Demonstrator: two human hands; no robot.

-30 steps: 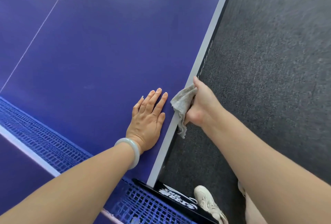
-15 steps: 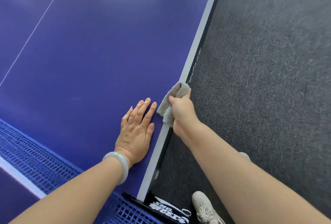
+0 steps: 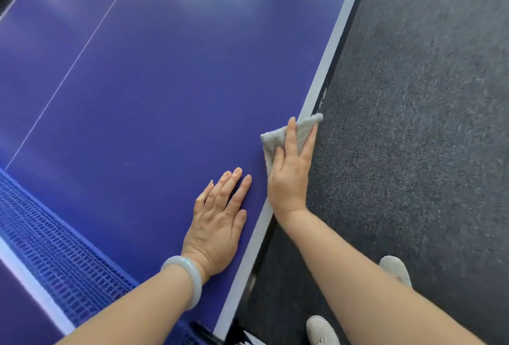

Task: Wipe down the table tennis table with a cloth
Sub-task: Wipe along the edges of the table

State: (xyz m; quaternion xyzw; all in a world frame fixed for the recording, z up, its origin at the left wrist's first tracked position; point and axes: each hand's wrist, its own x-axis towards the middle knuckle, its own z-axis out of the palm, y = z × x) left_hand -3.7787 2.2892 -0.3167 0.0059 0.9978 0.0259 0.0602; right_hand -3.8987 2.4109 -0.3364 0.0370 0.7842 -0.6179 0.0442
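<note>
The blue table tennis table (image 3: 154, 102) fills the left of the head view, its white side line running along the right edge. A grey cloth (image 3: 275, 136) lies over that edge. My right hand (image 3: 289, 173) presses flat on the cloth with straight fingers, part of the cloth hidden beneath it. My left hand (image 3: 217, 220) rests flat on the blue surface just left of it, fingers straight, a pale bangle on the wrist.
The blue net (image 3: 55, 251) crosses the lower left, its clamp at the bottom edge. Dark grey carpet (image 3: 413, 124) covers the floor to the right of the table. My two light shoes (image 3: 321, 331) stand on it near the table's side.
My right hand has gone from gripping the bunched cloth at the table's edge to pressing it flat on the white side line, further along the edge. My left hand stays planted.
</note>
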